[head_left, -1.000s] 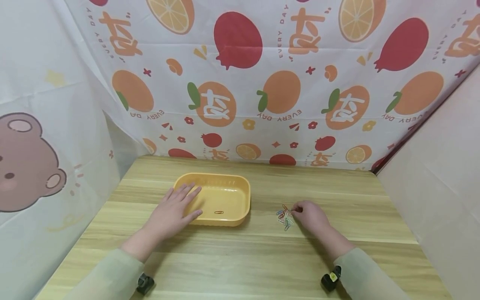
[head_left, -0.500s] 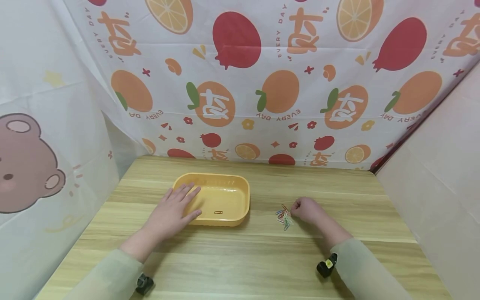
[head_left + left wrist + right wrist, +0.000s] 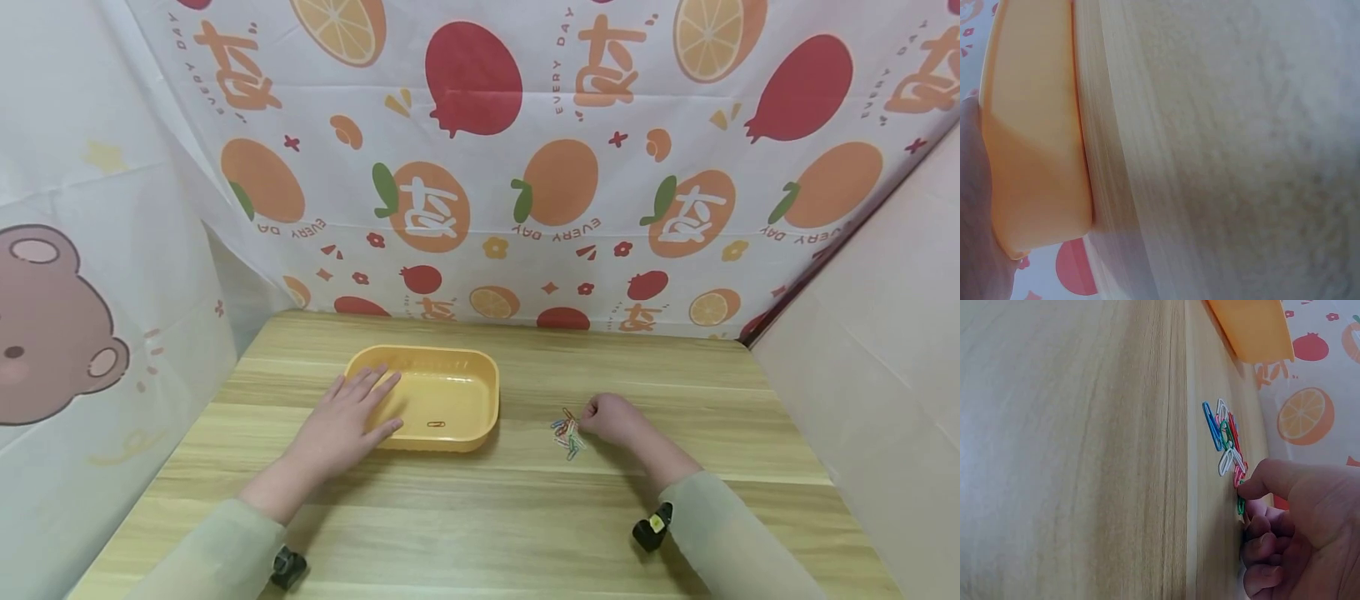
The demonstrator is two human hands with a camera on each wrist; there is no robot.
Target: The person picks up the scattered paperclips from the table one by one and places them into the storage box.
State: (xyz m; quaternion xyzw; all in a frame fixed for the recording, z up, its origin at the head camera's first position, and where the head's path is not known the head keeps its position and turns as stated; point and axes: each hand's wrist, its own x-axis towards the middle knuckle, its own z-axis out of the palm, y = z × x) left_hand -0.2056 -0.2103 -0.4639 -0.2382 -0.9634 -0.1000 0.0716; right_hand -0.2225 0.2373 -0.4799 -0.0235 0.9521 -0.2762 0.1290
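Fruit-print cloth (image 3: 491, 187) hangs behind your wooden table (image 3: 480, 508). A yellow tray (image 3: 450, 392) sits on it, with one orange paper clip (image 3: 436, 424) lying inside. The small pile (image 3: 1225, 432) of colored clips lies on the table, to the right of the tray.

Your right hand (image 3: 611, 418) tucks in a bit more than it did a second ago, and your arm is a little further forward. Its fingers are curled, and the thumb and a finger seem to pinch a green clip (image 3: 1240, 505) at the edge of the pile. So it looks like you are getting hold of just one clip. Your left hand (image 3: 341, 429) has not moved: its fingers are spread out, resting over the left side of the tray.

Your right hand hides part of the green clip, so you can't tell if it is off the table yet. The clips overlap too much to count. Your left wrist view cuts off most of that hand, and the table there is blurry.
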